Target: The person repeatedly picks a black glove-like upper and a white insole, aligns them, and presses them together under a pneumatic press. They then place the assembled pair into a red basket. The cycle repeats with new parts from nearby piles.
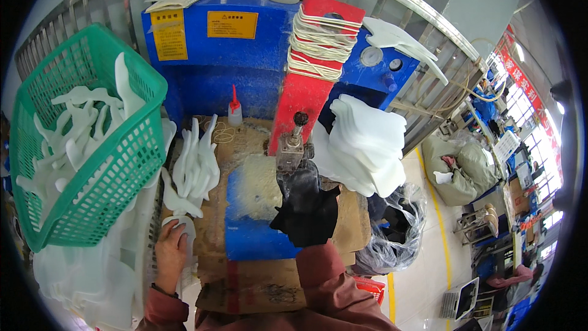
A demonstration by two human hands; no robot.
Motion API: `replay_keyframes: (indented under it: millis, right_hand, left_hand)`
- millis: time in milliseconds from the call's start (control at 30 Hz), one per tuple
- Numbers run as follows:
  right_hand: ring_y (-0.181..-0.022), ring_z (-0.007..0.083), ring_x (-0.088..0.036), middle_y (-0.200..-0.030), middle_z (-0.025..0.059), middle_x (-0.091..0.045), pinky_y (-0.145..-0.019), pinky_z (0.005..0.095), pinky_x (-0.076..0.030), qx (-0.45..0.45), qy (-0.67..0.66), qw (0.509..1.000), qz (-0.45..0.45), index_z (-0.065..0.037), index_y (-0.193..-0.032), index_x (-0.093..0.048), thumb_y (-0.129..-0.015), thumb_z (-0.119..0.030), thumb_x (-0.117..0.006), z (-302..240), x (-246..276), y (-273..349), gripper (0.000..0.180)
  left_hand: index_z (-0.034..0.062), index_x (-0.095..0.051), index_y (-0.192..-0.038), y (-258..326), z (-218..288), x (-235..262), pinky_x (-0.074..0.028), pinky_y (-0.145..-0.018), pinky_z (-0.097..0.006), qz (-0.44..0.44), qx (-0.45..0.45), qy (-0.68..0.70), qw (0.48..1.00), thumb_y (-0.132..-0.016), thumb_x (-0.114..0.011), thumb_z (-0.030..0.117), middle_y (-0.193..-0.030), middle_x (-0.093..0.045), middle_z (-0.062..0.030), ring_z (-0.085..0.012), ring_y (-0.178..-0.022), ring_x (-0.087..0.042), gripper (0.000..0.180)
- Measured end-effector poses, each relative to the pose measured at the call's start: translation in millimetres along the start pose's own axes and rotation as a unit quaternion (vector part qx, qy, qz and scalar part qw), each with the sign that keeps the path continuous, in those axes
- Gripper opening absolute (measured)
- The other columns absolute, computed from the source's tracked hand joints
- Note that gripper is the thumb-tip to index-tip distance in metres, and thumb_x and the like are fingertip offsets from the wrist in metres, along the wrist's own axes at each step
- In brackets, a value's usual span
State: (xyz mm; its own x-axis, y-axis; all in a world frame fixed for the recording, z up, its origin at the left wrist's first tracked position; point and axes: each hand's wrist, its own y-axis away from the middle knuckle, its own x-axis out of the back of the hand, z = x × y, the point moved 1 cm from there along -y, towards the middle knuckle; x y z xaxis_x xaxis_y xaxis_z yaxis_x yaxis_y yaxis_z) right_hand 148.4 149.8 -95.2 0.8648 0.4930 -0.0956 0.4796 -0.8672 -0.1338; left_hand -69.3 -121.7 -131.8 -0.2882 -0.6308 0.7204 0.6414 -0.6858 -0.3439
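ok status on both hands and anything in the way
Left hand on white piece. Right hand hidden, black material at sleeve end. White stack close beside red arm.

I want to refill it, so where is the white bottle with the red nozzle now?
In the head view, slightly left of centre: the bottle stands just beyond the white pieces, left of the red post, before the blue machine.

The left hand [171,251] touches a smooth white piece [189,234].
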Motion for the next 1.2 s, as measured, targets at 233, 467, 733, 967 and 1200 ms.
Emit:
replay_keyframes:
  millis: [233,467,733,967,1200]
  right_hand:
    - [-0.095,0.0417,-0.066,-0.105,0.0189,-0.069,-0.099,0.058,-0.044,0.229,0.337,0.9,0.154,-0.007,-0.113,-0.068,-0.086,-0.033,-0.064,-40,-19,-18,0.038]
    - [-0.087,0.0421,-0.065,-0.098,0.018,-0.069,-0.087,0.0558,-0.048,0.2,0.368,0.895,0.154,-0.006,-0.11,-0.067,-0.083,-0.03,-0.066,-17,-13,-14,0.037]
    - [-0.095,0.0378,-0.066,-0.106,0.0135,-0.07,-0.084,0.0547,-0.053,0.043,0.037,0.996,0.074,-0.009,-0.123,-0.063,-0.097,-0.046,-0.049,31,6,4,0.047]
    - [-0.094,0.0388,-0.068,-0.11,0.0119,-0.072,-0.08,0.0585,-0.055,-0.051,-0.561,0.824,-0.062,-0.013,-0.131,-0.062,-0.104,-0.059,-0.039,60,20,19,0.058]
    - [-0.095,0.038,-0.069,-0.11,0.0115,-0.073,-0.076,0.0598,-0.056,-0.126,-0.51,0.846,-0.096,-0.013,-0.13,-0.064,-0.105,-0.065,-0.037,-1,22,29,0.063]
  left_hand:
    - [0.0016,-0.071,-0.113,11,-21,-9,-0.056,-0.091,-0.046,-0.025,0.023,-0.001,0.999,-0.085,-0.071,0.0,-0.122,-0.067,-0.021,-0.0429,-0.106,-0.068,0.027]
    - [0.0006,-0.071,-0.113,10,-23,-12,-0.056,-0.091,-0.045,-0.025,0.014,0.008,1.0,-0.086,-0.071,0.001,-0.123,-0.067,-0.0203,-0.0419,-0.106,-0.068,0.027]
    - [0.0012,-0.071,-0.113,5,-19,-11,-0.055,-0.093,-0.045,-0.018,0.031,0.001,0.999,-0.087,-0.07,0.001,-0.122,-0.068,-0.0204,-0.0421,-0.108,-0.067,0.026]
    - [0.0011,-0.071,-0.114,1,-41,0,-0.055,-0.096,-0.046,0.01,0.01,-0.07,0.997,-0.088,-0.066,0.003,-0.121,-0.069,-0.0198,-0.0395,-0.11,-0.067,0.027]
    - [0.0026,-0.066,-0.122,-1,-58,-16,-0.055,-0.095,-0.048,0.004,0.009,-0.17,0.985,-0.088,-0.066,0.005,-0.125,-0.068,-0.0197,-0.0411,-0.109,-0.066,0.034]
